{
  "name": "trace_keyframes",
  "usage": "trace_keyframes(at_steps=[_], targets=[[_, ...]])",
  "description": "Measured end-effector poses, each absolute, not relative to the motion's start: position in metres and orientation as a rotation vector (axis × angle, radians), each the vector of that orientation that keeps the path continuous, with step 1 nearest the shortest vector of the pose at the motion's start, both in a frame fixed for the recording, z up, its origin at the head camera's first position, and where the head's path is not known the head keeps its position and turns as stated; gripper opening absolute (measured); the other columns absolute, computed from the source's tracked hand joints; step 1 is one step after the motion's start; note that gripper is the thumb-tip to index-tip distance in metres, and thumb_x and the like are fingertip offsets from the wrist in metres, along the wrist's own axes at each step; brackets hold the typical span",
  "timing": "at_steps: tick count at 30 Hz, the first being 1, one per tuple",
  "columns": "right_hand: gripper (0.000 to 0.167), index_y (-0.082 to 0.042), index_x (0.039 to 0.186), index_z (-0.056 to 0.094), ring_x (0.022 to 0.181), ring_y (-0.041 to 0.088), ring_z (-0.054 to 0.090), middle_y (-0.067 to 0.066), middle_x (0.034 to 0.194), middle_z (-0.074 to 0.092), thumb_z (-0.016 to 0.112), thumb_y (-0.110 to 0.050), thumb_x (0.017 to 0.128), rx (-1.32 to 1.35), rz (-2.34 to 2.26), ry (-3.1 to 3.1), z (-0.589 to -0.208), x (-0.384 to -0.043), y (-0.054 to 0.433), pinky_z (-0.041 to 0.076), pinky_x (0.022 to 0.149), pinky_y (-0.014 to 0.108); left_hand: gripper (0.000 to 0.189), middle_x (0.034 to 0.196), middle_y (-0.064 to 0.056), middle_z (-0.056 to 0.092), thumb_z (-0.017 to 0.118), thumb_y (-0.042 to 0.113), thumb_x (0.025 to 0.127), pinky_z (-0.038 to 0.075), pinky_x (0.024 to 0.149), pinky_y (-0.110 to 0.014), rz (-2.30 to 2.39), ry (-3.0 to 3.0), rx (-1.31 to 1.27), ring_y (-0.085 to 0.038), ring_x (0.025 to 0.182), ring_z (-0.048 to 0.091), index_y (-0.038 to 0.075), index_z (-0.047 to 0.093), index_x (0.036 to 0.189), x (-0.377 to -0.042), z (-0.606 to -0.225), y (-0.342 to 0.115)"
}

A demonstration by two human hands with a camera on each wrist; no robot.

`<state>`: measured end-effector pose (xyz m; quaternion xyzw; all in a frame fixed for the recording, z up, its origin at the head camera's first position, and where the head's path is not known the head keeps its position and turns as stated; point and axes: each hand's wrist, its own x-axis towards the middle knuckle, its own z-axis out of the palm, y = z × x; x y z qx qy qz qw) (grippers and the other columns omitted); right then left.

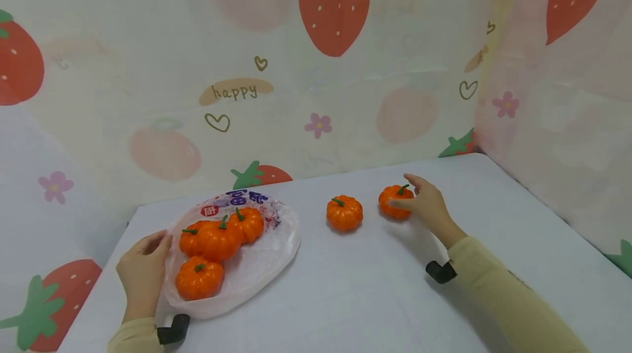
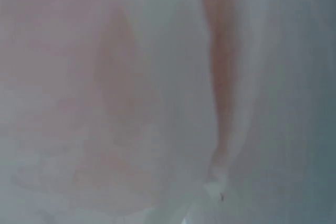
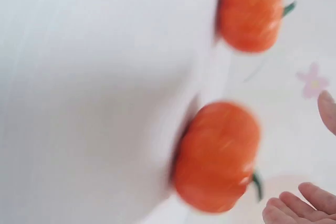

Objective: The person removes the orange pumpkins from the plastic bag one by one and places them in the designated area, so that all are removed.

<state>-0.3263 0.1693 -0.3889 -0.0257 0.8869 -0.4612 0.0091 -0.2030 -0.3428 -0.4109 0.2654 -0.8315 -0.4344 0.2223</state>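
Note:
My left hand (image 1: 144,272) pinches the left edge of a thin white plastic bag (image 1: 269,265) with printed lettering. Several small orange pumpkins (image 1: 199,279) with green stems lie on the bag in a cluster. The left wrist view is filled by blurred, pale bag film. Out on the table, my right hand (image 1: 428,205) reaches to the right-hand pumpkin (image 1: 392,199), thumb and fingers spread at its near side and top. In the right wrist view its fingers (image 3: 296,208) stand apart from that pumpkin (image 3: 218,156). Another pumpkin (image 1: 344,213) sits to its left.
A white-covered table (image 1: 355,287) bears everything. Behind it hangs a curtain (image 1: 345,95) printed with strawberries, flowers and hearts, which also runs along the right side. Black wrist mounts (image 1: 441,272) sit below both hands.

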Motion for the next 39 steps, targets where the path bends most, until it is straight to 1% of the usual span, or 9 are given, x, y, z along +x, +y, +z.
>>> trace_keyframes(at_steps=[6, 13, 16, 20, 24, 27, 31, 34, 39], targets=[[0.085, -0.009, 0.150, 0.042, 0.145, 0.037, 0.038, 0.016, 0.156, 0.042, 0.083, -0.035, 0.080, -0.198, -1.610, 2.680, -0.376, -0.304, 0.138, 0.037, 0.118, 0.049, 0.052, 0.133, -0.013, 0.065, 0.053, 0.049, 0.099, 0.048, 0.086, -0.005, -1.204, -2.286, 0.736, -0.022, 0.118, 0.059, 0.013, 0.062, 0.135, -0.205, -0.410, -0.342], [0.071, -0.001, 0.141, 0.051, 0.141, 0.029, 0.046, 0.014, 0.149, 0.051, 0.084, -0.015, 0.080, -0.365, -1.895, 2.452, -0.380, -0.297, 0.100, 0.042, 0.115, 0.038, 0.049, 0.130, -0.013, 0.067, 0.055, 0.046, 0.099, 0.048, 0.084, -0.003, -1.191, -2.277, 0.727, -0.019, 0.111, 0.060, 0.011, 0.065, 0.132, -0.205, -0.409, -0.341], [0.068, -0.003, 0.139, 0.054, 0.138, 0.027, 0.050, 0.013, 0.146, 0.055, 0.084, -0.016, 0.079, -0.372, -1.917, 2.399, -0.383, -0.295, 0.082, 0.043, 0.114, 0.039, 0.049, 0.130, -0.013, 0.067, 0.054, 0.046, 0.099, 0.049, 0.089, -0.008, -1.185, -2.282, 0.723, -0.021, 0.114, 0.060, 0.011, 0.064, 0.133, -0.205, -0.408, -0.340], [0.068, -0.011, 0.136, 0.059, 0.136, 0.023, 0.053, 0.006, 0.140, 0.061, 0.087, -0.022, 0.076, -0.332, -1.882, 2.374, -0.384, -0.290, 0.057, 0.044, 0.114, 0.039, 0.050, 0.131, -0.013, 0.067, 0.053, 0.047, 0.099, 0.049, 0.097, -0.019, -1.189, -2.290, 0.729, -0.024, 0.119, 0.059, 0.012, 0.064, 0.134, -0.204, -0.409, -0.340], [0.066, -0.014, 0.134, 0.062, 0.131, 0.025, 0.057, 0.004, 0.136, 0.064, 0.089, -0.025, 0.074, -0.329, -1.868, 2.347, -0.386, -0.288, 0.034, 0.049, 0.109, 0.039, 0.051, 0.132, -0.014, 0.066, 0.052, 0.047, 0.100, 0.048, 0.099, -0.026, -1.187, -2.297, 0.728, -0.025, 0.121, 0.059, 0.011, 0.063, 0.134, -0.204, -0.410, -0.341], [0.066, -0.012, 0.134, 0.061, 0.130, 0.030, 0.058, 0.008, 0.136, 0.064, 0.088, -0.026, 0.075, -0.361, -1.867, 2.317, -0.387, -0.287, 0.018, 0.053, 0.104, 0.040, 0.051, 0.133, -0.014, 0.066, 0.052, 0.046, 0.100, 0.048, 0.100, -0.029, -1.192, -2.296, 0.729, -0.026, 0.122, 0.059, 0.011, 0.063, 0.135, -0.204, -0.410, -0.341], [0.065, -0.008, 0.136, 0.059, 0.131, 0.032, 0.057, 0.012, 0.139, 0.061, 0.085, -0.026, 0.079, -0.424, -1.836, 2.285, -0.389, -0.285, -0.001, 0.054, 0.103, 0.040, 0.050, 0.133, -0.014, 0.066, 0.052, 0.046, 0.100, 0.048, 0.100, -0.028, -1.198, -2.294, 0.732, -0.026, 0.121, 0.059, 0.011, 0.063, 0.135, -0.204, -0.409, -0.340], [0.067, -0.006, 0.137, 0.058, 0.132, 0.031, 0.056, 0.013, 0.140, 0.060, 0.085, -0.028, 0.079, -0.458, -1.800, 2.263, -0.391, -0.282, -0.015, 0.054, 0.103, 0.041, 0.050, 0.131, -0.013, 0.067, 0.052, 0.046, 0.100, 0.049, 0.097, -0.022, -1.187, -2.292, 0.731, -0.025, 0.119, 0.060, 0.012, 0.064, 0.134, -0.204, -0.408, -0.340], [0.068, -0.007, 0.135, 0.060, 0.132, 0.031, 0.056, 0.011, 0.139, 0.061, 0.085, -0.033, 0.078, -0.459, -1.755, 2.243, -0.392, -0.275, -0.038, 0.053, 0.104, 0.043, 0.051, 0.132, -0.012, 0.066, 0.052, 0.048, 0.099, 0.049, 0.099, -0.023, -1.204, -2.286, 0.742, -0.023, 0.119, 0.059, 0.013, 0.064, 0.134, -0.204, -0.410, -0.341]])
